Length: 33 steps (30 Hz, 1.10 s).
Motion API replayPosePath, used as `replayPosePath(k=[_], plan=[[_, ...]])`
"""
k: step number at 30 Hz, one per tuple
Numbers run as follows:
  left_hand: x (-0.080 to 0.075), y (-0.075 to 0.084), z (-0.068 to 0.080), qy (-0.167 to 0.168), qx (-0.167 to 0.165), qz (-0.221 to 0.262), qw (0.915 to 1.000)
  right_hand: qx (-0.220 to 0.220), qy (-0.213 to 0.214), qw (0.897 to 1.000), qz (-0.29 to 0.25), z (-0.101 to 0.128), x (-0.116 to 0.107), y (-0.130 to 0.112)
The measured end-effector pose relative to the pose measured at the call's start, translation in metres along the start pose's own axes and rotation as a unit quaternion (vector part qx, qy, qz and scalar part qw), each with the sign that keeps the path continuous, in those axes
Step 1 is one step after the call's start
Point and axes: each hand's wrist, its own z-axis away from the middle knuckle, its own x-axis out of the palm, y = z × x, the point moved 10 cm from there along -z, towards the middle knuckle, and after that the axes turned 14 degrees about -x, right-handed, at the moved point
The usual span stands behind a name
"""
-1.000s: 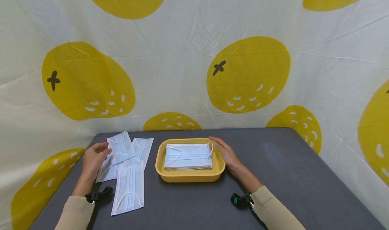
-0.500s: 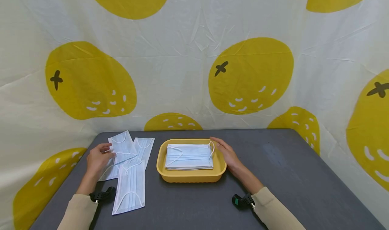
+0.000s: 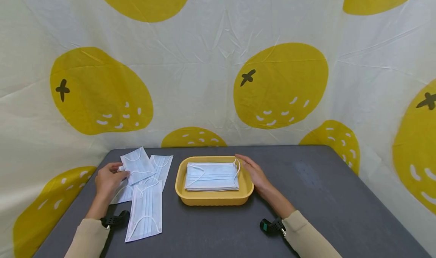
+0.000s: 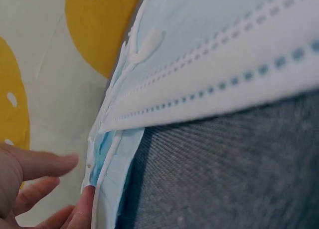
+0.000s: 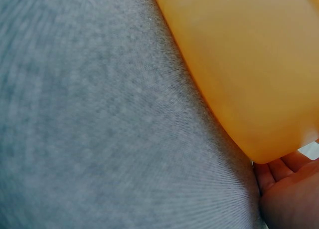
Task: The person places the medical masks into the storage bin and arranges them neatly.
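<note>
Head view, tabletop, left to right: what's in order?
left hand → loose face masks → yellow tray holding stacked masks → right hand → bare grey table

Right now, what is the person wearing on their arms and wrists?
Both arms have long beige sleeves. The left hand and right hand are bare, with no gloves. A small black camera is strapped at each wrist; the right one has a green spot.

Masks (image 3: 144, 188) by my left hand (image 3: 108, 179): pleated non-woven cloth, matt, stitched edges. Tray (image 3: 214, 199): smooth yellow plastic, semi-matt. Table (image 3: 316, 197): grey, rough woven texture. Backdrop (image 3: 204, 61): creased cloth.
</note>
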Motion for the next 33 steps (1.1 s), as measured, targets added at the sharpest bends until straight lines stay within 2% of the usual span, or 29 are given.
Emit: replayPosePath(k=[5, 10, 14, 19, 26, 33], plan=[[0.002, 0.007, 0.004, 0.002, 0.019, -0.042, 0.9989, 0.001, 0.003, 1.000, 0.002, 0.000, 0.000, 0.001], [0.003, 0.005, 0.003, 0.003, 0.014, -0.035, 0.9993, 0.001, 0.003, 1.000, 0.003, 0.001, -0.001, 0.000], [0.002, 0.003, 0.002, -0.002, 0.007, -0.016, 0.9998, 0.004, 0.004, 1.000, -0.003, 0.001, -0.001, 0.001], [0.001, -0.002, 0.000, -0.014, -0.020, 0.019, 0.9995, 0.004, 0.005, 1.000, -0.003, 0.001, 0.000, 0.001], [0.003, -0.005, -0.001, -0.049, -0.049, 0.088, 0.9937, 0.001, 0.003, 1.000, 0.000, 0.001, 0.001, 0.001], [0.011, -0.004, -0.003, -0.093, -0.057, 0.106, 0.9885, 0.000, 0.006, 1.000, 0.000, 0.002, 0.001, 0.000]])
